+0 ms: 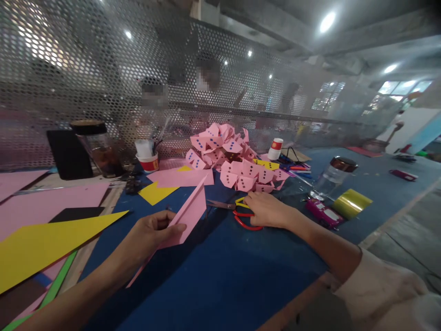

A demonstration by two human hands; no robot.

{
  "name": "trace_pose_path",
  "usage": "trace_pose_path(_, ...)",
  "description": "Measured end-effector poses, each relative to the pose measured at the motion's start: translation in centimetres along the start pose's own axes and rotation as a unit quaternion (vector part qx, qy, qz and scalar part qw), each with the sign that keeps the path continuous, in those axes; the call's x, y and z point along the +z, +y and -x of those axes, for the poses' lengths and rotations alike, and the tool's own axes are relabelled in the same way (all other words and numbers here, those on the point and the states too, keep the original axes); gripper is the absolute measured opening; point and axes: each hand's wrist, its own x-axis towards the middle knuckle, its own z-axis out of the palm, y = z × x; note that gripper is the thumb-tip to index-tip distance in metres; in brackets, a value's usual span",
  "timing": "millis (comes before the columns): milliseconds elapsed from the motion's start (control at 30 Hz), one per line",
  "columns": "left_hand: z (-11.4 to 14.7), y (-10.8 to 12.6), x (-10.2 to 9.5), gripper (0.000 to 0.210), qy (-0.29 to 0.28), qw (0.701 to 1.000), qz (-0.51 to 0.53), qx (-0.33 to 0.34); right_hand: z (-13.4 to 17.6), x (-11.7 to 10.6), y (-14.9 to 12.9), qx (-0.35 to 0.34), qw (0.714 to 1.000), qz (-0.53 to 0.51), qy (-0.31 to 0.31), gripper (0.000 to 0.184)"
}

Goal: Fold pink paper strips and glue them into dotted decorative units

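Between the thumb and fingers of my left hand [160, 232] is a folded piece of pink paper [193, 209], tilted upward with its point away from me. My right hand [265, 209] is closed on the handles of a pair of scissors [246, 222], one loop red and the other yellow. The scissor blades are slightly parted and point left toward the pink paper, close to the table. Just beyond my right hand lies a pile of folded pink paper pieces [250, 174] with dark square dots. Flat pink and yellow sheets [159, 193] lie behind my left hand.
Large yellow [65, 236] and pink sheets cover the left side. A lidded jar [99, 151], a black upright object [69, 154] and a paper cup [149, 163] stand at the back left. On the right are a clear bottle [334, 177], yellow tape [353, 203] and a purple item [323, 214]. Perforated mesh rises behind.
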Motion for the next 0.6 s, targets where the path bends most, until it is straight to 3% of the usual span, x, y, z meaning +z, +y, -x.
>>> trace_pose_path(100, 0.0, -0.1, 0.0, 0.028, 0.009, 1.0, -0.001, 0.013, 0.3, -0.3, 0.1, 0.007, 1.0, -0.016, -0.014, 0.047)
trace_pose_path(233, -0.2, -0.1, -0.3, 0.026, 0.011, 1.0, 0.008, 0.016, 1.4, -1.5, -0.2, 0.024, 0.999, -0.045, -0.011, 0.036)
trace_pose_path(400, -0.2, 0.6, -1.0, 0.027, 0.013, 1.0, 0.021, 0.017, 2.5, -2.1, -0.1, 0.094, 0.984, -0.152, 0.006, 0.03)
trace_pose_path(500, -0.2, 1.1, -1.5, 0.027, 0.029, 0.998, 0.023, 0.045, 2.7, -2.0, -0.3, 0.11, 0.953, -0.283, 0.011, 0.033)
trace_pose_path(600, -0.1, 1.7, -1.9, 0.029, 0.034, 0.998, 0.028, 0.053, 2.8, -2.1, -1.3, 0.051, 0.884, -0.464, -0.008, 0.026)
